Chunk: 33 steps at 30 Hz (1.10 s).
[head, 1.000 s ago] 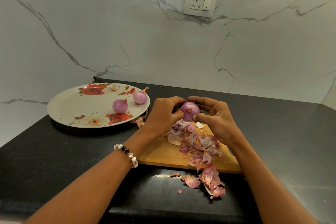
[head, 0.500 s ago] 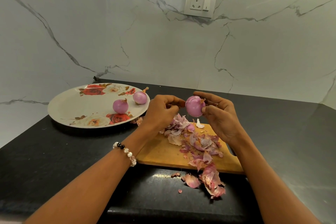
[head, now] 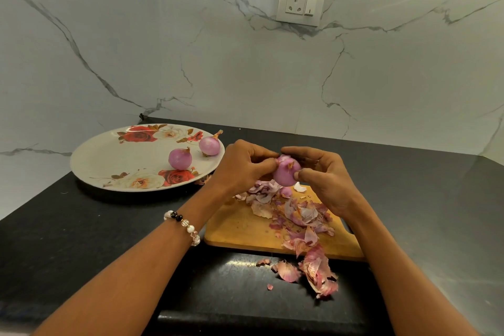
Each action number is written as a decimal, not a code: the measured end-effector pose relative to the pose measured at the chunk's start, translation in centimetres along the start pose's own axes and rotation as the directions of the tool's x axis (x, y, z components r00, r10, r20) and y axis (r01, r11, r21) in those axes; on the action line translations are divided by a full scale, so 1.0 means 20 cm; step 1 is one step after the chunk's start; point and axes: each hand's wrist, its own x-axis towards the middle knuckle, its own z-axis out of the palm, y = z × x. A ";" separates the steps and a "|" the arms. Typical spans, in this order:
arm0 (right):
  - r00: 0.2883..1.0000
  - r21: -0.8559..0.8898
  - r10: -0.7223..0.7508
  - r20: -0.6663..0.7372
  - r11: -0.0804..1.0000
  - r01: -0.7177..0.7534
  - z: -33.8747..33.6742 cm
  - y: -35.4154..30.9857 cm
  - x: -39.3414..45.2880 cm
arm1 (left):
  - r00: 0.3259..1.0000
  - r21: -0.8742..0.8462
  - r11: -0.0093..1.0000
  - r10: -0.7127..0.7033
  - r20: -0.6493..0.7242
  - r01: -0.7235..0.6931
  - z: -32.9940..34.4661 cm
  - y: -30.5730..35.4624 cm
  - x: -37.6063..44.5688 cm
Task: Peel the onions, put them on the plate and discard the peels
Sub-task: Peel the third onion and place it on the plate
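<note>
A: Figure: which onion do I have in hand, relative to the cutting board [head: 240, 229]?

B: I see the red onion [head: 285, 173] held above the board's far edge, between both hands. My right hand [head: 324, 177] grips it, thumb on the near side and fingers curled over the far side. My left hand [head: 242, 165] has its fingertips curled against the onion's top left, pinching at the skin there.

A: And the other task items?

B: Two peeled onions lie on the floral plate [head: 109, 161], which sits to the left of the board on the black countertop [head: 81, 240]. One onion [head: 180, 158] rests nearer the plate's middle, the other [head: 209, 145] by its far right rim; the two are apart. Loose onion peels [head: 294, 213] lie heaped on the board's right half, and more peels [head: 317, 271] spill off its near edge onto the counter.

A: Anything else?

B: A beaded bracelet [head: 182, 222] circles my left wrist, just left of the board. A wall socket [head: 300, 3] is set in the marble backsplash well beyond the board.
</note>
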 end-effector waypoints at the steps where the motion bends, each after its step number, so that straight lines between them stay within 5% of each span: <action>1: 1.000 -0.015 0.004 0.009 1.000 -0.003 0.00 0.00 0.00 | 1.000 0.048 0.999 0.022 0.007 -0.022 -0.01 0.00 0.00; 8: 0.999 -0.087 -0.018 0.046 0.996 0.022 0.00 0.00 -0.01 | 0.985 0.299 0.939 0.168 0.037 -0.171 0.01 -0.01 -0.01; 14: 0.998 -0.057 -0.053 0.035 0.997 0.055 0.01 -0.02 -0.02 | 0.979 0.314 0.931 0.201 -0.012 -0.187 0.02 -0.01 -0.01; 21: 0.997 0.081 -0.069 0.029 0.994 0.067 0.01 -0.02 -0.01 | 0.989 0.051 0.999 0.009 -0.147 -0.002 0.02 -0.01 0.00; 28: 0.998 0.209 -0.046 -0.039 0.976 0.053 0.00 -0.03 0.00 | 0.993 0.011 0.995 -0.097 -0.064 0.098 0.03 -0.01 -0.01; 33: 0.997 0.257 -0.028 -0.067 0.965 0.045 0.00 -0.05 0.00 | 0.989 -0.316 0.937 -0.145 0.034 0.148 0.00 0.03 0.00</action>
